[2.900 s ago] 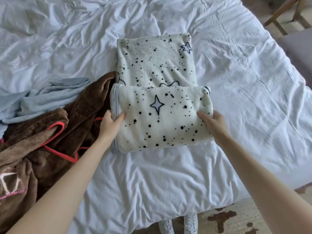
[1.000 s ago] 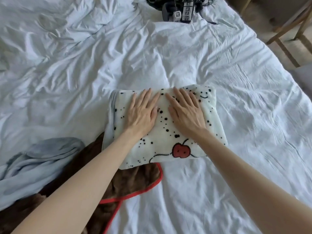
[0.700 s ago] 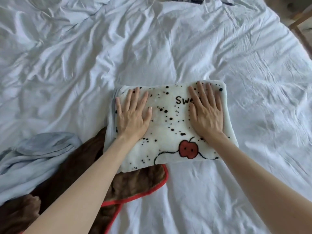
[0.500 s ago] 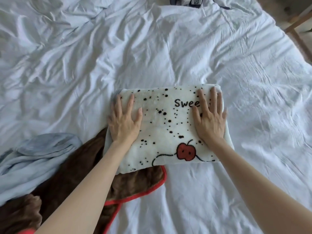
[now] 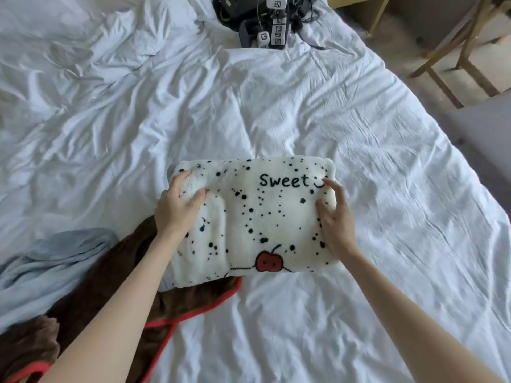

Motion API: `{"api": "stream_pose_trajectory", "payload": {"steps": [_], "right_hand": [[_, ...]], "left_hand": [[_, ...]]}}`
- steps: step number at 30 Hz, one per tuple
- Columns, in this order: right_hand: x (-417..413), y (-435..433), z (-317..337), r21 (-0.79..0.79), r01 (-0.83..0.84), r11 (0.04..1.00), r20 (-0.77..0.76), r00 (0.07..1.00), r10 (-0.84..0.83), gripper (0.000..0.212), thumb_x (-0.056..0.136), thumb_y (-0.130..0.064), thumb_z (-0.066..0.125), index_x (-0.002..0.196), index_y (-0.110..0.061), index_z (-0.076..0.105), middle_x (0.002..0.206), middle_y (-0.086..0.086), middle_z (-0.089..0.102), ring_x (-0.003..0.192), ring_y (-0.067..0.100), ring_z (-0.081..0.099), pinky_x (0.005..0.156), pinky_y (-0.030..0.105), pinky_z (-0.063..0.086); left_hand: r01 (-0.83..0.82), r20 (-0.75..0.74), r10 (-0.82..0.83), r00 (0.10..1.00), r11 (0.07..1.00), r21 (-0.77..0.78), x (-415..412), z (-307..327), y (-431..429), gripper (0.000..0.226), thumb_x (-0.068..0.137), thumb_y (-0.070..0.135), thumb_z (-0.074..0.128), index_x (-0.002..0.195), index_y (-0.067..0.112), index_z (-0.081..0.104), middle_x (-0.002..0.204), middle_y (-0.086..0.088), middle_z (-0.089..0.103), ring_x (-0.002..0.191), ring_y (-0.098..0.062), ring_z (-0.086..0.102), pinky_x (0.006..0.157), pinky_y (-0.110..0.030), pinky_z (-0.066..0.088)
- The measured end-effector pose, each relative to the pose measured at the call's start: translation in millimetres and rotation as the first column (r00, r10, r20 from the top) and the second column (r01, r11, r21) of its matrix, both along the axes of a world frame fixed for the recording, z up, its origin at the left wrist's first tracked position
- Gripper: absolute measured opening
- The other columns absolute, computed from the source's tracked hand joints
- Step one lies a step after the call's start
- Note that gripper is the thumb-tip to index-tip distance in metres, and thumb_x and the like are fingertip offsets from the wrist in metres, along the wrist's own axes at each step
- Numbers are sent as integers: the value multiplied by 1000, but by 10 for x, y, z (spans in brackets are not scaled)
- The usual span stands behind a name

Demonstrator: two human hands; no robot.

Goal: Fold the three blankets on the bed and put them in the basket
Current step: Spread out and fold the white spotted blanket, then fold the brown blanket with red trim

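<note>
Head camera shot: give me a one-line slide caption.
Left hand and right hand grip the folded white spotted blanket on the bed; brown blanket and blue blanket lie unfolded.

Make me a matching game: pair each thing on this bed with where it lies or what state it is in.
Things:
1. white spotted blanket
2. brown blanket
3. pale blue blanket
4. black gear with square tags

Places or states:
A. crumpled at the picture's left edge
B. at the far end of the bed
C. folded, held by the left hand and right hand
D. unfolded, partly under the folded one

Pairs: 1-C, 2-D, 3-A, 4-B
</note>
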State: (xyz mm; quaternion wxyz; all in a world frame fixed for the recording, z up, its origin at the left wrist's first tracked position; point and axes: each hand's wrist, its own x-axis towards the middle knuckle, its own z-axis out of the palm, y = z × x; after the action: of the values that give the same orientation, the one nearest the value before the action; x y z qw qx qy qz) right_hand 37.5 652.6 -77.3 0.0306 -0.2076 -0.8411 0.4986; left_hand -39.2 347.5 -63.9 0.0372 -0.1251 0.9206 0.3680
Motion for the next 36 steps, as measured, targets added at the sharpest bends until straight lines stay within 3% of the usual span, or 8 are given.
{"api": "stream_pose_trajectory", "payload": {"steps": [3, 7, 11, 15, 17, 21, 29, 36], "right_hand": [[218, 380, 222, 28, 26, 999, -28, 999, -25, 42, 96, -20, 49, 125, -50, 44, 99, 11, 67, 82, 42, 61, 67, 54, 55], [521, 1126, 491, 146, 53, 988, -56, 997, -45, 41, 96, -19, 52, 124, -48, 49, 100, -39, 60, 85, 22, 55, 68, 26, 49], [806, 1809, 613, 254, 173, 952, -49, 985, -166, 33, 95, -31, 52, 119, -54, 50, 93, -38, 59, 75, 5, 58, 66, 17, 41], [1085, 2276, 345, 366, 159, 917, 205, 947, -246, 37, 98, -50, 37, 132, -39, 46, 127, 0, 54, 109, 27, 57, 84, 32, 41], [1203, 2314, 207, 289, 68, 955, 378, 909, -179, 50, 100, -49, 31, 145, -28, 34, 142, 12, 41, 125, 34, 45, 97, 42, 37], [1291, 2166, 222, 359, 20, 933, 375, 912, -164, 57, 100, -49, 28, 151, -26, 17, 157, 10, 23, 140, 31, 28, 109, 49, 26], [1153, 1129, 563, 519, -151, 841, 165, 983, 75, 55, 102, -40, 35, 153, -26, 19, 162, 2, 4, 144, 21, 21, 120, 40, 11], [1040, -381, 505, 447, -514, 732, 157, 851, 501, 48, 99, -30, 40, 146, -20, 34, 156, 6, 24, 141, 23, 28, 117, 40, 22]], "left_hand": [[-2, 22, 0, 1000, 995, 102, 204, 228, 306, 51, 82, 52, 65, 131, 46, 49, 138, 14, 52, 125, -14, 50, 86, -30, 39], [-42, 35, 37, 999, 989, 144, 627, 388, 1034, 49, 81, 51, 67, 127, 45, 51, 111, 22, 47, 101, -3, 44, 81, -28, 35], [-72, 40, 65, 997, 977, 203, 1015, 360, 1793, 49, 83, 51, 64, 129, 43, 50, 96, 24, 53, 82, -4, 50, 75, -29, 40], [32, 179, -67, 982, 980, 194, 1337, 63, 2274, 58, 91, 61, 49, 145, 47, 33, 139, -6, 49, 100, -18, 56, 78, -29, 45], [146, 265, -199, 944, 967, 209, 1429, -71, 2321, 61, 95, 63, 38, 151, 49, 18, 157, -3, 33, 122, -29, 54, 82, -28, 39], [211, 341, -250, 906, 966, 150, 1329, -22, 2120, 57, 94, 71, 24, 148, 56, 14, 164, -4, 14, 146, -32, 26, 111, -50, 29], [82, 93, -83, 992, 996, 21, 1445, 354, 1295, 34, 100, 36, 46, 125, 21, 63, 128, -9, 55, 115, -27, 59, 98, -41, 45], [-82, -47, 73, 996, 975, -208, 1980, 417, 7, 23, 85, 3, 60, 104, 13, 69, 105, -4, 62, 98, -26, 61, 84, -42, 50]]}}
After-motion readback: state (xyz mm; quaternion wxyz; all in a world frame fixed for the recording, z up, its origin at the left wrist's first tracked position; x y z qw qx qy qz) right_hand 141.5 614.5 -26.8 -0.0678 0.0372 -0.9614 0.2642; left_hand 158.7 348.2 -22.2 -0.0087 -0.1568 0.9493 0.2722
